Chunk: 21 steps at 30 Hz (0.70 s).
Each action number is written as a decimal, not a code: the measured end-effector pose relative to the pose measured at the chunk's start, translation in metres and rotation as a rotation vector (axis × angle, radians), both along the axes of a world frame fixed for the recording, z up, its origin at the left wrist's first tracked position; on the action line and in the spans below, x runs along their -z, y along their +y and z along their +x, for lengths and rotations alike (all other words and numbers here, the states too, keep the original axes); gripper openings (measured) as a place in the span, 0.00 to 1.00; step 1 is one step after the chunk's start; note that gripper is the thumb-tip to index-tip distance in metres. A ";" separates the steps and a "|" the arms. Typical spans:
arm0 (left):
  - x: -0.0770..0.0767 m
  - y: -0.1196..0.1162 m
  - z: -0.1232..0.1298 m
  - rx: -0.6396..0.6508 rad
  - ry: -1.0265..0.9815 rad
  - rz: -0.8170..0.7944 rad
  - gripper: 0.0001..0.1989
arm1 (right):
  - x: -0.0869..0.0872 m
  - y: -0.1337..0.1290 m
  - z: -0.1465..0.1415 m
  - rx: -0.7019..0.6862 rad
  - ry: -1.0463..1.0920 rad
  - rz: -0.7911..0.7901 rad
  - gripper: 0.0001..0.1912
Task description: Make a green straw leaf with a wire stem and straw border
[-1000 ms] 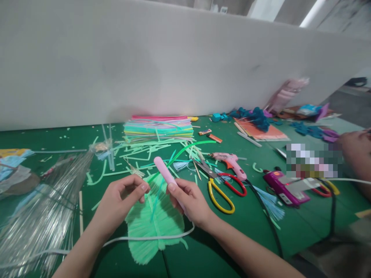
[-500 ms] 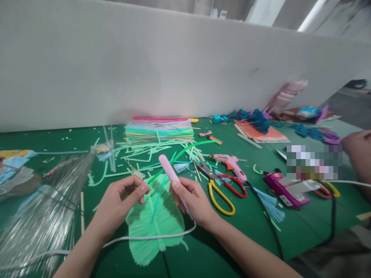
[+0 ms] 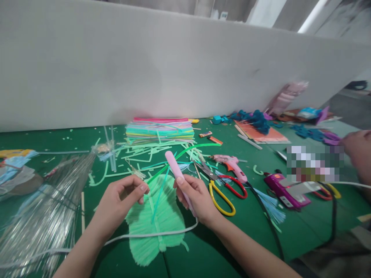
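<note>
My left hand (image 3: 127,197) pinches the near end of a long green strip (image 3: 185,151), which arcs away to the right. In my right hand (image 3: 195,197) is a pink rod-shaped tool (image 3: 175,166), fingers wrapped round it, with a white cord (image 3: 156,234) running from its lower end to the left. Beneath both hands a light green leaf shape (image 3: 168,220) lies on the green table, a thin teal strip (image 3: 160,193) over it. Scissors (image 3: 222,199) with one yellow and one red handle lie open to the right of my right hand.
A pink glue gun (image 3: 233,166) and a magenta device (image 3: 285,191) lie to the right. Behind are coloured strips (image 3: 159,130) and green scraps. Clear strands (image 3: 52,216) spread at left. Another person's hand (image 3: 359,152) shows at the right edge.
My right hand and the pink tool have shifted slightly right, away from my left hand. The far part of the green strip has dipped a little. My left hand keeps its pinch.
</note>
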<state>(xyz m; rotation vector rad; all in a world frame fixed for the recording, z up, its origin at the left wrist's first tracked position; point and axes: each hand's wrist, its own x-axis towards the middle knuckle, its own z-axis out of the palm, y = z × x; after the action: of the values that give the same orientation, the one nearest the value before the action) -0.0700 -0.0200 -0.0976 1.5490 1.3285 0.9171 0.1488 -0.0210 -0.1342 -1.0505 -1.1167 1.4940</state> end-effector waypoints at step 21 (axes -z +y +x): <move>0.003 0.005 0.000 -0.054 -0.020 -0.025 0.17 | -0.004 -0.002 0.002 -0.106 -0.065 0.071 0.22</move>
<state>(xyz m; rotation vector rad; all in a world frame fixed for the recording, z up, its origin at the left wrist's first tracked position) -0.0700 -0.0147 -0.1003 1.4875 1.3690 0.9436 0.1505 -0.0226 -0.1304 -1.0103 -1.2793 1.5012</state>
